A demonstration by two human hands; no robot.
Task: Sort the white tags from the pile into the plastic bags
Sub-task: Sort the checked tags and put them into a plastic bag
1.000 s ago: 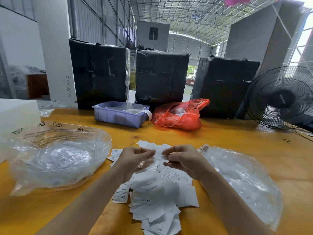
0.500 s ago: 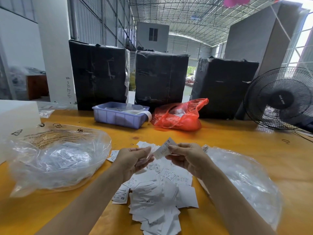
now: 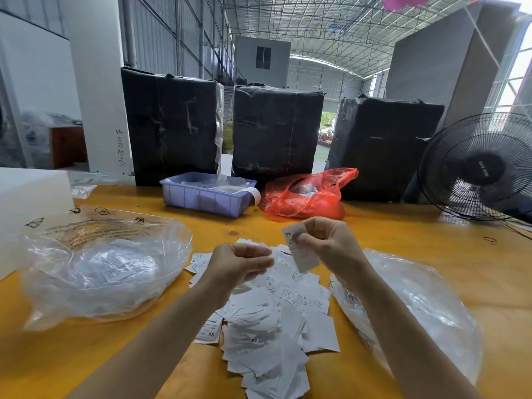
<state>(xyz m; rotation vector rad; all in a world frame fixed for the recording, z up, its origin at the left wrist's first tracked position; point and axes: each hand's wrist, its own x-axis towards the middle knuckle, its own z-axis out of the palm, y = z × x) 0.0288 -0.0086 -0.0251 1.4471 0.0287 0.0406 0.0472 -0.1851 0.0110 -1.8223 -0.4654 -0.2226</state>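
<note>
A pile of white tags (image 3: 273, 326) lies on the yellow table (image 3: 431, 243) in front of me. My right hand (image 3: 331, 243) is raised above the pile and pinches one white tag (image 3: 300, 251) marked XS, held upright. My left hand (image 3: 241, 263) hovers over the pile's left side with fingers loosely curled and nothing visible in it. A clear plastic bag (image 3: 100, 266) holding tags lies to the left. A second clear plastic bag (image 3: 417, 309) lies flat to the right, under my right forearm.
A purple tray (image 3: 207, 197) and a red plastic bag (image 3: 305, 197) stand behind the pile. Three black wrapped boxes (image 3: 276, 131) line the table's back. A black fan (image 3: 478, 168) stands at the right, a white box (image 3: 28, 197) at the left.
My right hand lifted one tag off the pile and drew it up and to the right. My left hand let go of it and stayed over the pile.
</note>
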